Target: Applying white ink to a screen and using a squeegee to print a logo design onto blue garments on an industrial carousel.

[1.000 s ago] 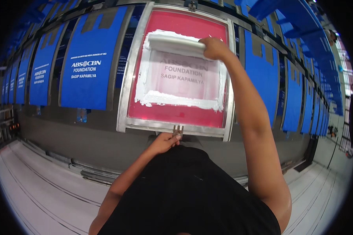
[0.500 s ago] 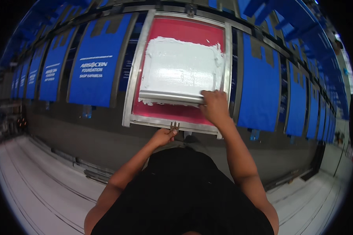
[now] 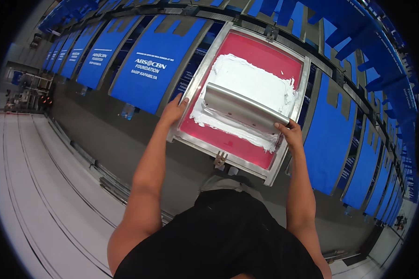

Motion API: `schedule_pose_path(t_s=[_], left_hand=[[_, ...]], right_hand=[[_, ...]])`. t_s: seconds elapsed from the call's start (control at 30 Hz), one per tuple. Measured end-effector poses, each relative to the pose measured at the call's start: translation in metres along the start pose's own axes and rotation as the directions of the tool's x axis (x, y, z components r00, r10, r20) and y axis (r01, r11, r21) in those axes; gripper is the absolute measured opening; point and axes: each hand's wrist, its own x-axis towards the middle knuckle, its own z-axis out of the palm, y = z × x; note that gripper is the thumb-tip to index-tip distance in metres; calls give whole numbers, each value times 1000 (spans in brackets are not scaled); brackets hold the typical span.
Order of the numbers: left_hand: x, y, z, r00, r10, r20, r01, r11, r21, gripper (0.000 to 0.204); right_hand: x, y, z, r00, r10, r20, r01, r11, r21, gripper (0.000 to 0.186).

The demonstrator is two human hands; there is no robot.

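Observation:
A screen printing frame (image 3: 233,31) with metal rails and pink-red mesh lies in front of me, turned slightly. Thick white ink (image 3: 256,78) covers much of the mesh, ragged at its borders. Across it rests a long metal squeegee (image 3: 246,106), tipped so its broad face shows; its lower edge is in the ink. My right hand (image 3: 291,135) grips the squeegee's right end, thumb on top. At the frame's left rail, my left hand (image 3: 173,111) is closed around the edge, with some fingers hidden. A small metal bracket (image 3: 220,159) sits at the frame's near edge.
Blue printed fabric pieces lie on boards in a row, one to the left (image 3: 153,60) and one to the right (image 3: 328,139) of the frame. More blue pieces (image 3: 381,69) hang overhead at the upper right. A metal rail (image 3: 330,74) runs behind the frame.
My left hand has left the bracket at the near edge and taken the frame's left rail. The squeegee, still in my right hand, has tipped over. The view has turned.

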Motion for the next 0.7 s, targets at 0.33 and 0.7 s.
schedule_pose_path(t_s=[0.33,0.7], left_hand=[[-26,-20,12,990,124,69,-80,890,-448,50],[21,-39,24,958,186,216,-55,864,-500,49]], right_hand=[[-13,-10,-17,999,25,-47,-20,994,104,33],[-22,-32,17,983,19,-182,-22,1000,-12,37]])
